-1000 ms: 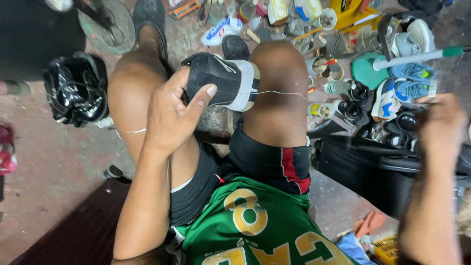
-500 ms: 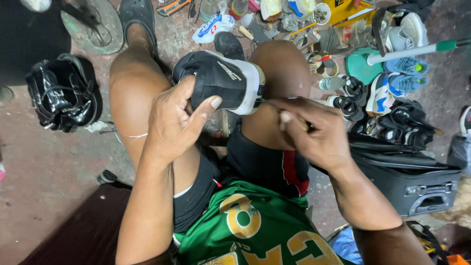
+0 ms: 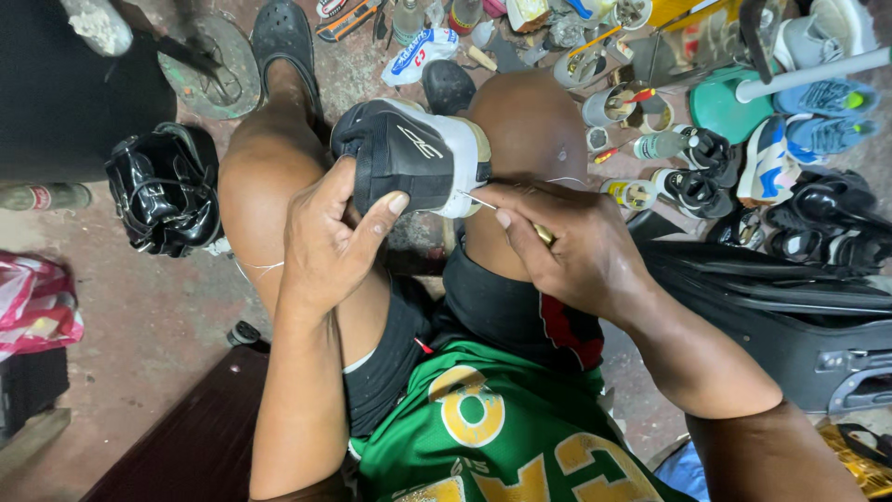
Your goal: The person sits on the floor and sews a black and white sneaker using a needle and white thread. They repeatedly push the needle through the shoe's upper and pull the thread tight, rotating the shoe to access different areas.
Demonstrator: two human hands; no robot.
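View from above my lap, seated: my left hand grips the black and white shoe, fingers wrapped under its black side and thumb pressed on the upper, holding it wedged between my two bare knees, sole edge turned toward the right; my right hand is closed around a tool with a brass-coloured handle, thumb and forefinger pinching it, and its thin metal needle touches the white edge of the shoe; a pale thread lies across my right knee, running from that same edge; on the floor to the left lies a glossy black bag, near my left knee, with a round metal stand beyond it; far right, well apart from my hands, a heap of sneakers, black sandals, small bottles and a green stool; near right, a dark suitcase lies just beside my right forearm; my far foot wears a dark clog.
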